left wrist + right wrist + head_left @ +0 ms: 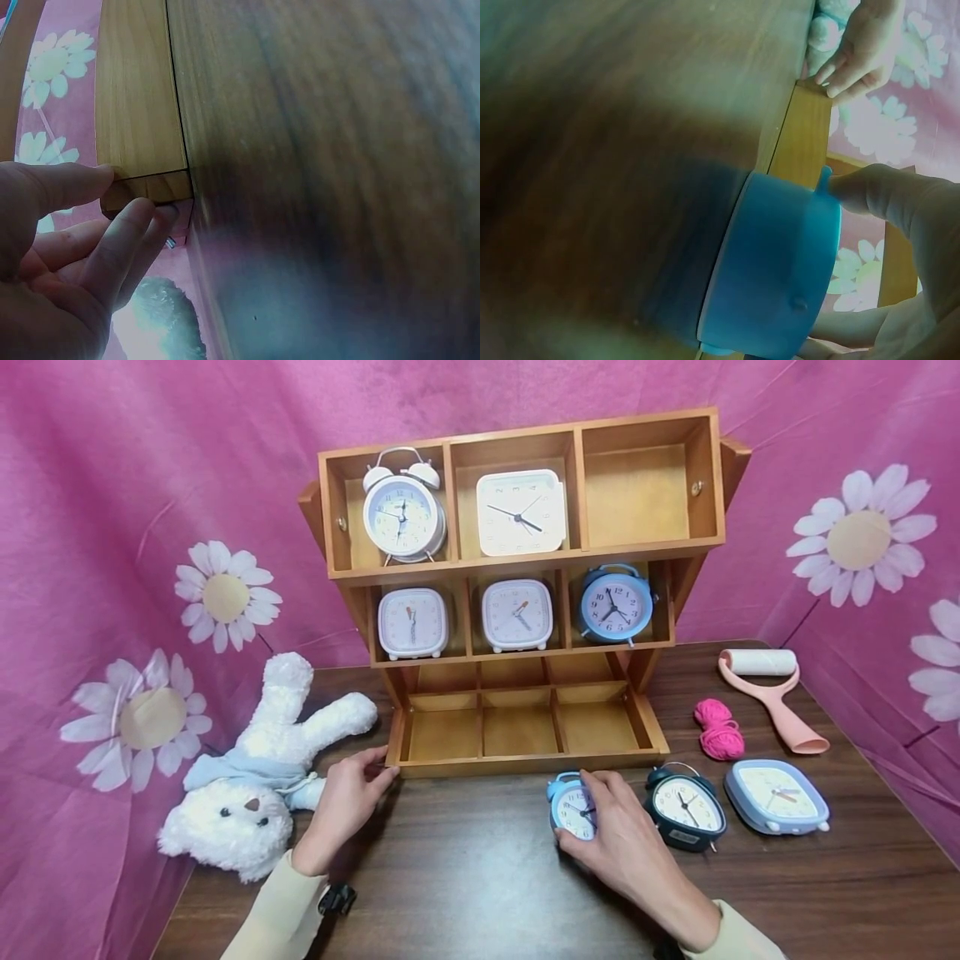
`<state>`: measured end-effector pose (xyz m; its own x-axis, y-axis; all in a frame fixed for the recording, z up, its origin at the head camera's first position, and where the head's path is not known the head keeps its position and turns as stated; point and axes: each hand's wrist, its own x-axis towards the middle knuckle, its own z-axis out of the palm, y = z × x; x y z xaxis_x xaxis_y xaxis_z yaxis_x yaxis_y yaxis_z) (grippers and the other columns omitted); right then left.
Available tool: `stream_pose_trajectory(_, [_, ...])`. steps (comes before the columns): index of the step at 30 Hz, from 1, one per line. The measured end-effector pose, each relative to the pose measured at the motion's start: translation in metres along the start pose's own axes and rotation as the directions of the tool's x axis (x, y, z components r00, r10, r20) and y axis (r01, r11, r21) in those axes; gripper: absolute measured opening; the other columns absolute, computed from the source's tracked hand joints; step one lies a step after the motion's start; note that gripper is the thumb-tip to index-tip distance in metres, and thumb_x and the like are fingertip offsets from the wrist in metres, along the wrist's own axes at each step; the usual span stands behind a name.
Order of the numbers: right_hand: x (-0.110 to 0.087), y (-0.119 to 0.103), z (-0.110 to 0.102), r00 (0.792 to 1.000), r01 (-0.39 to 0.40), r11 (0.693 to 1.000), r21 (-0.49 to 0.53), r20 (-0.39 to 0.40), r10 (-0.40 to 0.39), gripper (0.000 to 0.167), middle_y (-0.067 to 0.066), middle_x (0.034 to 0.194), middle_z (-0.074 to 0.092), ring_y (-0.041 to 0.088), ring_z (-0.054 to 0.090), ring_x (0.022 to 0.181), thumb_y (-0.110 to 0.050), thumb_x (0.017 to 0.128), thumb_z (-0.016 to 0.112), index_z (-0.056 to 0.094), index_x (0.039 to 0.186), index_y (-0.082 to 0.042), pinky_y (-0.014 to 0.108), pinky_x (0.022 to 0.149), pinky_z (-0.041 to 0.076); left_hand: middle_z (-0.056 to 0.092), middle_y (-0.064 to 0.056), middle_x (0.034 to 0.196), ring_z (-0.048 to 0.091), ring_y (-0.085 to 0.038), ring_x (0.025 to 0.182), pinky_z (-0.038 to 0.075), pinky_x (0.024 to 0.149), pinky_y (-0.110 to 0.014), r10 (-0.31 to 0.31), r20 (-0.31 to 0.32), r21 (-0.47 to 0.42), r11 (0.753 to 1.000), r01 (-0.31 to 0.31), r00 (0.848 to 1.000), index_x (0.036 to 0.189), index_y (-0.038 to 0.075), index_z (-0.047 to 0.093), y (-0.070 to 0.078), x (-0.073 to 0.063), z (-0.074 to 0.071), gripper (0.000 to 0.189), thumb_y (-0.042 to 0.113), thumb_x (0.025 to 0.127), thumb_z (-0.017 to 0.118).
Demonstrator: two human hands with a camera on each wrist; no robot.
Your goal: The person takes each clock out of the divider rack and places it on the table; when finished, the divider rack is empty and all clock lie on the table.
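My right hand [626,827] grips a small blue alarm clock [572,808] at the table, covering the right part of its dial. In the right wrist view the blue clock's [769,259] rounded body sits between thumb and fingers, near the shelf's front board. At the front left corner of the tiered wooden shelf [517,766], my left hand [351,802] holds on with thumb and fingertips. The left wrist view shows the thumb and fingers about that wooden corner [146,187]. A dark green alarm clock [685,810] stands just right of my right hand.
Several clocks fill compartments of the upper tiers, including a white twin-bell clock [403,517]. A blue-rimmed square clock [777,796], pink yarn [718,729] and a lint roller [776,693] lie at right. A white teddy bear [240,810] lies beside my left hand.
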<state>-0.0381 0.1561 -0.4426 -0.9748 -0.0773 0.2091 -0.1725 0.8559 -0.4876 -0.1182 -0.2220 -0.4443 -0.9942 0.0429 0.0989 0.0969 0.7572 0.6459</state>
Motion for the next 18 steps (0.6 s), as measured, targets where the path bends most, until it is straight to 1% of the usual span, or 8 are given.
stream_pose_trajectory(10, [0.000, -0.001, -0.004, 1.000, 0.018, 1.000, -0.002, -0.007, -0.018, 0.090, 0.020, 0.138, 0.068, 0.037, 0.070, 0.122, -0.037, 0.078, 0.099, 0.065, 0.149, 0.006, 0.060, 0.099, 0.061, 0.085, -0.022, 0.115, 0.083, -0.026, 0.095, 0.058, 0.072, -0.023, 0.007, -0.007, 0.000, 1.000, -0.007, 1.000, 0.136, -0.006, 0.076, 0.001, 0.000, 0.000, 0.038, 0.011, 0.102, 0.081])
stream_pose_trajectory(18, [0.003, -0.005, -0.020, 1.000, -0.001, 1.000, 0.022, -0.007, 0.001, 0.089, 0.019, 0.138, 0.068, 0.037, 0.070, 0.123, -0.038, 0.081, 0.099, 0.065, 0.150, 0.004, 0.062, 0.102, 0.060, 0.085, -0.020, 0.114, 0.082, -0.025, 0.095, 0.058, 0.071, -0.023, 0.003, -0.009, 0.003, 1.000, -0.003, 1.000, 0.136, -0.005, 0.076, -0.001, 0.000, 0.001, 0.038, 0.011, 0.102, 0.082])
